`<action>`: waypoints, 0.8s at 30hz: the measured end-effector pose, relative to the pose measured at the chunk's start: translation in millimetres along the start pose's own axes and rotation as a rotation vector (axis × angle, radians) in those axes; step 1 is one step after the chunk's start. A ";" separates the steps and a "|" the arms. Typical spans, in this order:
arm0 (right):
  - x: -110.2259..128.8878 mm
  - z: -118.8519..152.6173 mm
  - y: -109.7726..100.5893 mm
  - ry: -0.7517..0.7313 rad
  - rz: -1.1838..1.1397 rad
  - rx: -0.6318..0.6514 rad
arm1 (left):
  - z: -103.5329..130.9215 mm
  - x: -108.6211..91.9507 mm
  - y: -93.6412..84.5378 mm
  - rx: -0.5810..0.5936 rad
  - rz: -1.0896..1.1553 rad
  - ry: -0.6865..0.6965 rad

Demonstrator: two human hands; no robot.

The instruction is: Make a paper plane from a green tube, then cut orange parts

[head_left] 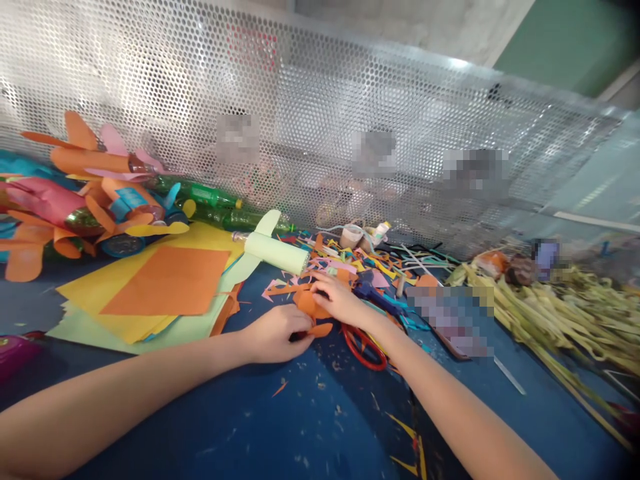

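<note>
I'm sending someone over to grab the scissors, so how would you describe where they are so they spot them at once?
Start at the blue table in front of the perforated metal screen. Near its middle, the person's right hand rests on an orange paper shape. The scissors lie just under that wrist, the only thing there with red loop handles among flat paper scraps.

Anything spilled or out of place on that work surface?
Yes. Paper scraps lie strewn across the blue table by both hands, and red-handled scissors sit half under the right forearm. Left hand and right hand both touch an orange cutout.
</note>
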State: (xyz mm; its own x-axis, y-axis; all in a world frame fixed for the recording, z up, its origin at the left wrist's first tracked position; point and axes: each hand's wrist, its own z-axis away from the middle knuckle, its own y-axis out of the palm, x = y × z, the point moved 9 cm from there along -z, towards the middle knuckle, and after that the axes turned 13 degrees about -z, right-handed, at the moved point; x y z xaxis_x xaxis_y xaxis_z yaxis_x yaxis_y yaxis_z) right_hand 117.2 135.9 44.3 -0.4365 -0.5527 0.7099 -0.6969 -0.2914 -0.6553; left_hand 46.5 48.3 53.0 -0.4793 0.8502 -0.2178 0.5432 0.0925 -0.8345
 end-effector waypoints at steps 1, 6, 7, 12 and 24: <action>0.6 -4.2 2.7 -0.011 0.055 0.020 | 0.4 0.9 -0.2 -0.008 -0.014 -0.006; -9.7 -27.9 -8.7 0.020 0.295 0.029 | 1.0 8.4 0.8 -0.012 -0.101 -0.079; -14.1 -32.6 -18.1 0.046 0.338 0.003 | 1.0 10.2 1.2 -0.008 -0.105 -0.098; -52.3 -45.2 -88.5 0.279 0.530 -0.236 | 2.7 29.4 -2.9 -0.044 -0.008 -0.286; -45.1 -12.0 -108.8 0.391 0.693 -0.496 | 19.6 84.6 -2.7 -0.202 0.137 -0.654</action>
State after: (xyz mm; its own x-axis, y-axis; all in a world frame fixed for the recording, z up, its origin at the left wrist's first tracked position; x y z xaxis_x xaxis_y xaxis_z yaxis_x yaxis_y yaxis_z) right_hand 205.8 201.9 86.7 -0.9428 -0.1502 0.2975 -0.3333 0.4204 -0.8439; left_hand -9.0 109.9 26.9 -0.6792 0.3806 -0.6276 0.7159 0.1550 -0.6808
